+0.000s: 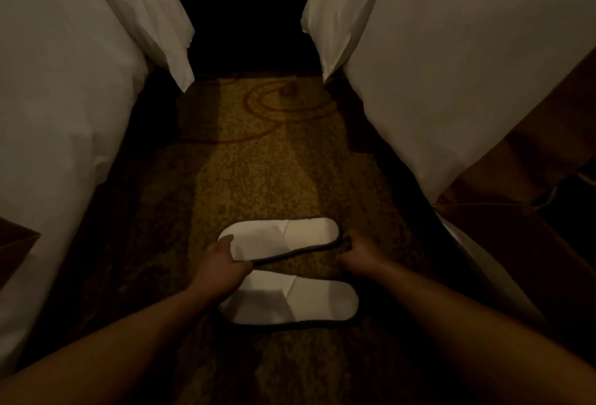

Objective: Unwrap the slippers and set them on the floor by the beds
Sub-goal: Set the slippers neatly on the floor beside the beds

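Two beds flank the near slipper (306,304): the left bed (64,98) with white sheets hanging to its left, the right bed (451,82) to its right, a brown runner (516,178) draped over that bed's side; between them runs a patterned carpet (258,162), gold with red swirls, on which the near slipper lies flat. Beyond the near slipper the aisle ends in darkness and nothing there can be made out; far to its right a pale cord-like thing (548,195) is too dim to identify.

Both slippers are white, open-backed, with a thin dark sole rim, toes pointing left. The far slipper (290,236) sits just beyond the near slipper, parallel to it and apart. The left hand (222,262) overlaps the near slipper's toe end and holds the far slipper's toe end in its grip, thumb on top and fingers curled beneath. The right hand (361,253) is at the far slipper's heel, fingers curled against the rim; whether they pinch it I cannot tell in the dim light.
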